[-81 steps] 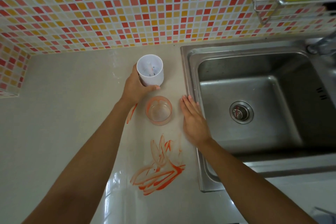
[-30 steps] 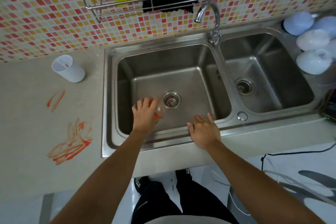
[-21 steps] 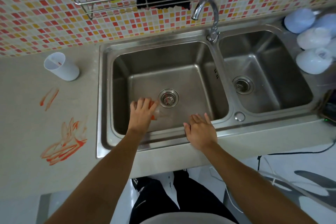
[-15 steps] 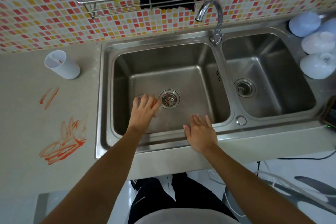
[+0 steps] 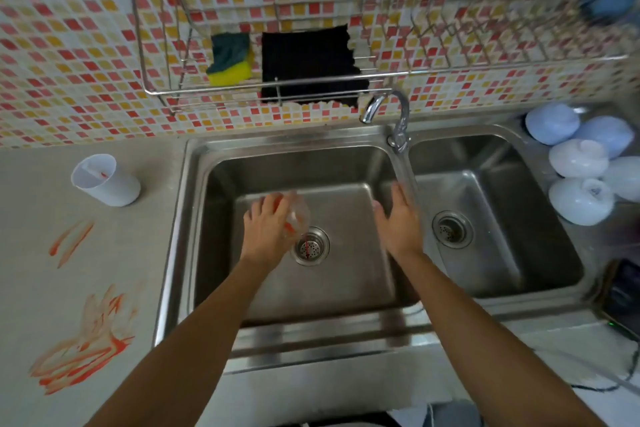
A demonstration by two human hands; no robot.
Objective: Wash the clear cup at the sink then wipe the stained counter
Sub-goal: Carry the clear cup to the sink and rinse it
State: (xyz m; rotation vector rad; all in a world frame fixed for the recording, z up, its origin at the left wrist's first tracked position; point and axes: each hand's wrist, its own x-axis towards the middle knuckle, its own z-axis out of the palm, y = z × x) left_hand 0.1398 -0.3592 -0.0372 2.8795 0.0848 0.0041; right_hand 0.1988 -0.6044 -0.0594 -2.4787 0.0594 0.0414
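My left hand [image 5: 268, 229] grips the clear cup [image 5: 297, 217] over the left sink basin [image 5: 346, 270], just beside the drain. The cup is tilted and smeared with orange-red; part of it is hidden behind my fingers. A red trickle shows on the drain strainer [image 5: 309, 246]. My right hand [image 5: 398, 222] hovers open with fingers spread, raised over the right side of the same basin, below the tap [image 5: 384, 111]. Orange-red stains [image 5: 81, 347] mark the counter at the left, with two smaller streaks [image 5: 71, 243] above them.
A white cup [image 5: 104, 180] stands on the counter left of the sink. A wall rack holds a yellow-green sponge [image 5: 230, 64] and a black cloth [image 5: 310, 69]. The right basin [image 5: 491, 225] lies beyond the tap. Pale bowls [image 5: 578, 177] sit upturned at the far right, and a dark device [image 5: 623, 298] near the edge.
My right hand has lifted off the sink's front rim and moved up toward the tap. My left hand holds the cup nearer the drain. The view has tilted up.
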